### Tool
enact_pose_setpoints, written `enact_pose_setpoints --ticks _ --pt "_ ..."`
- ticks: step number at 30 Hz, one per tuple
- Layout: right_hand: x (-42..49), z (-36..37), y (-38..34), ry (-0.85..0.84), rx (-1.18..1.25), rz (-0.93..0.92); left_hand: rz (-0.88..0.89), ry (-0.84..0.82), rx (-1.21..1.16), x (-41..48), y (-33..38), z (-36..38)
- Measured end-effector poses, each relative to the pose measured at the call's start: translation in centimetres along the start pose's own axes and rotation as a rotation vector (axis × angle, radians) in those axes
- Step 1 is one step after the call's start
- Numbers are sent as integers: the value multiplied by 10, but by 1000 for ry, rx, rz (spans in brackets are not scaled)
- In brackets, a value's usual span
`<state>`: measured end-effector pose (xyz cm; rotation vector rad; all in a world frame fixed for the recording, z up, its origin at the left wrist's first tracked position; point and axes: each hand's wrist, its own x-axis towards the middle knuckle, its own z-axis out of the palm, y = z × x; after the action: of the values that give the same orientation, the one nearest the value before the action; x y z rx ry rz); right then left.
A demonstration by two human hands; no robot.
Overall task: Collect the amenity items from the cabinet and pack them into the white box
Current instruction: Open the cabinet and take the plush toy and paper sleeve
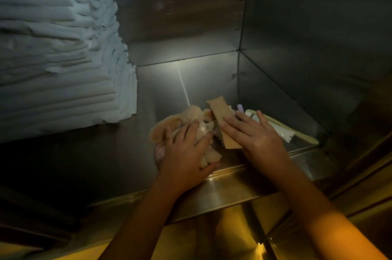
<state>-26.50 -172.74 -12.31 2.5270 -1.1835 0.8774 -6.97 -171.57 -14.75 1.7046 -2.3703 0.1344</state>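
Head view, looking down into a metal cabinet (297, 26) in dim light. At far left, a tall stack of folded white linen (57, 58) stands on the steel shelf (191, 81) and takes up the left part of the compartment.

Right of the stack, near the shelf's front lip (233, 192), the amenity items lie in a loose heap. On its left side is a bundle of beige soft items (188, 114), with a small pink round item (160, 151) partly hidden at its left edge.

The left hand (186, 149) lies palm down on this bundle. Its fingers are spread wide over the beige pieces and the thumb lies against the nearest piece by the lip. A closed grip is not evident; the hand presses on the pile.

Just beside it, a brown paper sachet (220, 115) lies lengthwise, pointing towards the back wall.

The right hand (254, 134) is also palm down with fingers straight and splayed. Its forefingers rest on the near half of the sachet and the other fingers reach over the packets further right.

Beyond the right fingertips are a small lilac item (240, 108), a white packet (284, 131) and a long cream item (301, 133). These lie close to the right wall, and what they are cannot be made out. Both forearms reach in over the lip from below.
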Motion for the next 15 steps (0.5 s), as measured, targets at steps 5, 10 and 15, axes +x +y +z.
enact_pose_setpoints --ticks 5,10,15 --pt "-11 0 -10 51 -17 -83 17 -36 60 -17 0 -4" --pt "-29 4 -20 59 15 -164 101 125 74 -28 4 -10" --pt "-33 7 -15 -24 108 -174 118 186 86 -33 2 -9"
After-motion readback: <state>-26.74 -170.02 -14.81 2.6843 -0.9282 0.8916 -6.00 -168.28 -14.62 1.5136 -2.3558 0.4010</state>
